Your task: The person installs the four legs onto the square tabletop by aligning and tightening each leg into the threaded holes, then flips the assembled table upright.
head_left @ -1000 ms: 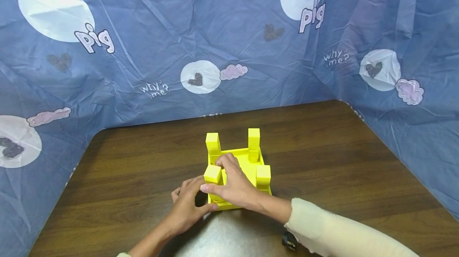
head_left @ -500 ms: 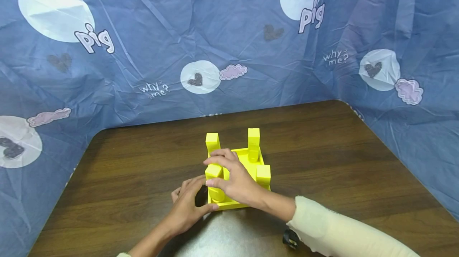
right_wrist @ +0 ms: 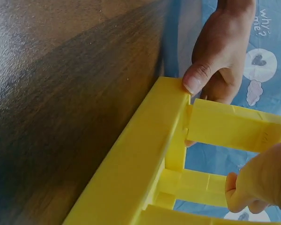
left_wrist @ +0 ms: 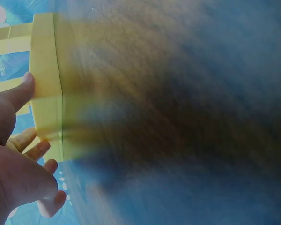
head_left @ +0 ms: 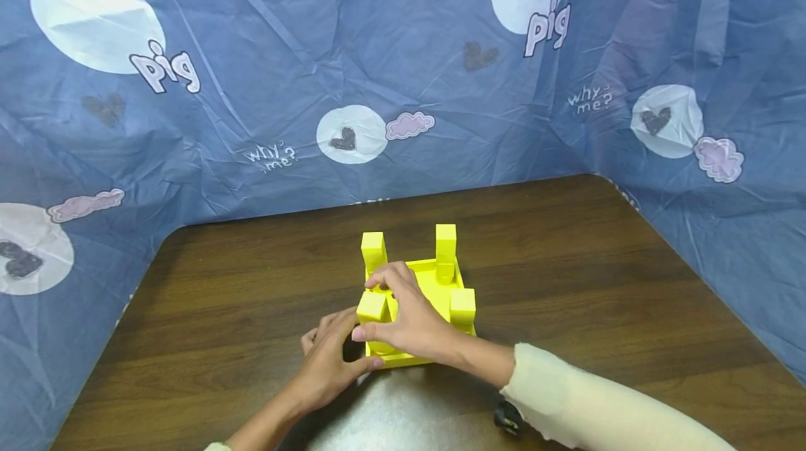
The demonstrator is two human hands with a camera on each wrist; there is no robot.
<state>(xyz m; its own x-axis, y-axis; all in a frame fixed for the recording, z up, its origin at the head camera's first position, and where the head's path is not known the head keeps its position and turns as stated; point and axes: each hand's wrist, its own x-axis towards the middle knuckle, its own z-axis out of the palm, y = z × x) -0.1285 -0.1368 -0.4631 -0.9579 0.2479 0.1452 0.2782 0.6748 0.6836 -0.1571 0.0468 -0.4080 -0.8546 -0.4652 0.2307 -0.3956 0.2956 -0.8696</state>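
A yellow toy table (head_left: 434,297) lies upside down on the wooden surface, its square rimmed top underneath and a square leg standing up at each corner. My left hand (head_left: 329,359) grips the near left corner of the top, thumb on the front rim and fingers along the left side. The near left leg (head_left: 372,308) stands between the thumb and fingers of my right hand (head_left: 415,325). In the right wrist view, the left thumb (right_wrist: 196,79) presses on the rim's corner beside that leg. The left wrist view shows the left fingers (left_wrist: 37,150) by the rim, partly blurred.
The brown wooden table (head_left: 239,283) extends around the piece. A blue printed cloth (head_left: 271,73) hangs behind and along the sides. A small black object (head_left: 507,417) shows beside the right sleeve (head_left: 567,391).
The right fingers reached further left over the near left leg, then drew back, and the thumb shifted down and left. The leg's top turned and tilted slightly. The left hand stays in place.
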